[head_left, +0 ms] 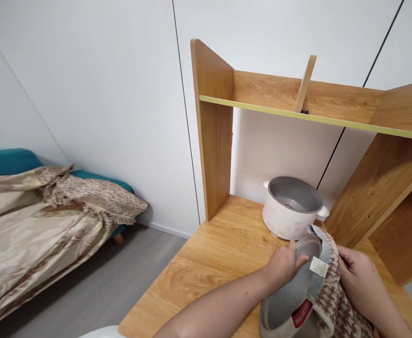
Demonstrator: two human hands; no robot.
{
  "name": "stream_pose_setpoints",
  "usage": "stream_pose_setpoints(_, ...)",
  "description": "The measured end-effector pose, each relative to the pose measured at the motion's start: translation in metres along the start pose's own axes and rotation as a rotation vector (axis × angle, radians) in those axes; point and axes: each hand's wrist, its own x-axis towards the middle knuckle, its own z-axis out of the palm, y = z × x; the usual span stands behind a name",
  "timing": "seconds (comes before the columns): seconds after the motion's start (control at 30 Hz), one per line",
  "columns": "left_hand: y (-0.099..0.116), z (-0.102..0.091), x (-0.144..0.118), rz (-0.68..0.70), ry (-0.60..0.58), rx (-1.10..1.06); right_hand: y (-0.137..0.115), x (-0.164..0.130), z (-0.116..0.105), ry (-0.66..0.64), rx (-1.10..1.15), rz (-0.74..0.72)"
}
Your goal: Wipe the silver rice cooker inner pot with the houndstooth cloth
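Between both hands' fingers point(299, 260): pot point(290, 295) (w/ cloth point(336, 300))

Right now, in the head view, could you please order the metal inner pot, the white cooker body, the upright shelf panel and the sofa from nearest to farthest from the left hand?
1. Metal inner pot: gripped at its rim by the left hand.
2. White cooker body: just behind the hand on the desk.
3. Upright shelf panel: farther back, to the left.
4. Sofa: far left, across the floor.

The pot point(292, 209) at one o'clock is white outside, grey inside. The cloth point(336, 300) at five o'clock has brown-and-white checks. The desk point(209, 263) is light brown wood. The sofa point(11, 160) at nine o'clock is teal.
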Motion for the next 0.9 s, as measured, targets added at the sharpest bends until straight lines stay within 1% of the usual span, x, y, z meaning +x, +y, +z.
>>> stream_pose_setpoints(0.1, 0.002, -0.001, 0.0, 0.002, -0.021, 0.034, -0.001, 0.004, 0.001, -0.01, 0.056, 0.021)
stream_pose_setpoints(0.3, -0.001, 0.003, 0.004, -0.006, -0.004, 0.006, -0.001, 0.01, 0.001, -0.029, 0.077, 0.015)
stream_pose_setpoints(0.53, -0.003, 0.003, 0.004, 0.023, -0.005, 0.041, -0.007, 0.004, -0.001, -0.013, 0.051, 0.011)
stream_pose_setpoints(0.7, 0.0, 0.0, 0.002, 0.029, -0.022, 0.014, -0.011, -0.002, -0.001, 0.034, -0.057, -0.06)
stream_pose_setpoints(0.9, 0.006, -0.008, -0.002, 0.003, -0.04, 0.015, -0.009, -0.012, 0.005, 0.122, -0.197, -0.164)
